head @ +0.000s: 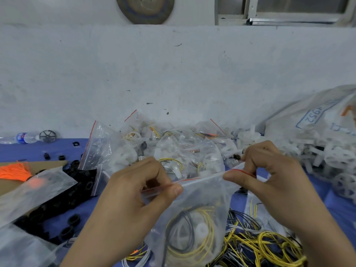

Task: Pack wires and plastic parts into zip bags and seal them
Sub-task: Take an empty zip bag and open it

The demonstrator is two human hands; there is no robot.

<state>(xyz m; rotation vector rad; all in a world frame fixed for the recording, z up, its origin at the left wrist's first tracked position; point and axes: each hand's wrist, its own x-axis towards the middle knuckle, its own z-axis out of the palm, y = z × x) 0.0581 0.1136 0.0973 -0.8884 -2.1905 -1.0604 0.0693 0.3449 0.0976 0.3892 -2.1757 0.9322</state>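
I hold a clear zip bag [194,212] with a red strip along its top up in front of me. Inside it lie coiled yellow and black wires [192,245] and a white plastic part [201,229]. My left hand [134,197] pinches the zip strip near its left end between thumb and forefinger. My right hand [269,176] pinches the same strip at its right end. Behind the bag lies a heap of filled zip bags [173,149].
Loose yellow and black wires [265,245] lie at the lower right on the blue table cover [63,149]. White plastic wheels [331,160] and a big printed sack [316,116] are at the right. Black rings [77,182], orange thread [13,170] and a water bottle [25,137] lie left.
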